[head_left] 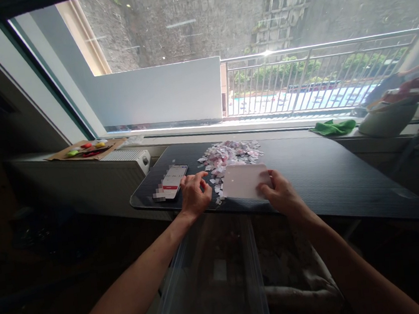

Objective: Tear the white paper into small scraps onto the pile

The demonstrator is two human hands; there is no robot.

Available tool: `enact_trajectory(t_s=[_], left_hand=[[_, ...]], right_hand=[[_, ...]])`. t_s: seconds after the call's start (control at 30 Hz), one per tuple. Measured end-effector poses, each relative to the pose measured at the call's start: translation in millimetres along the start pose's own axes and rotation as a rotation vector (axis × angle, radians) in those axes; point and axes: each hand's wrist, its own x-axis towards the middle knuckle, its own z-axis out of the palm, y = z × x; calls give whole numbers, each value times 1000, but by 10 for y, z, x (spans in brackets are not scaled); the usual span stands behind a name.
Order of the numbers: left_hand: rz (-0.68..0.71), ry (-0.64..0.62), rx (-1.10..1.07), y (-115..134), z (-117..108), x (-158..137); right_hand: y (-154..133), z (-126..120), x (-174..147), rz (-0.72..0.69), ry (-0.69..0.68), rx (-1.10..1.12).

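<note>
My right hand (279, 189) grips the right edge of a pale, flat rectangular sheet (242, 181), thumb on the near face and fingers behind. The sheet is held tilted over the near edge of the dark table (321, 174), and its material is unclear. Behind it lies a heap of small paper scraps (228, 154), with a loose trail of them coming down along the sheet's left side. My left hand (196, 193) hovers just left of those scraps, fingers bent and apart, with nothing visible in it. A phone (172, 181) lies beside that hand, its screen lit and partly blurred.
A clear plastic bin (211, 277) stands below the table's front edge. On the left ledge, brown cardboard (80, 150) carries several colourful items beside a radiator (124, 156). A green cloth (333, 128) and a filled pale container (391, 113) sit by the window at right.
</note>
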Motion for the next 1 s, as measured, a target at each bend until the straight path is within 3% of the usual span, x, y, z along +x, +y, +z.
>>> enact_trajectory(t_s=[0.1, 0.23, 0.47, 0.6, 0.8, 1.0], left_hand=[[-4, -4, 3, 2, 0, 2], [-15, -9, 8, 5, -2, 4], [-12, -5, 2, 10, -3, 3], [-13, 3, 4, 7, 5, 0], [-14, 4, -5, 16, -2, 0], [-19, 3, -15, 27, -8, 1]], right_hand=[[-22, 12, -29, -22, 38, -26], [-65, 16, -101, -37, -49, 29], [-86, -93, -134, -56, 53, -161], [-133, -18, -175, -104, -15, -161], [-340, -53, -314, -176, 73, -436], [-457, 9, -351, -274, 52, -423]])
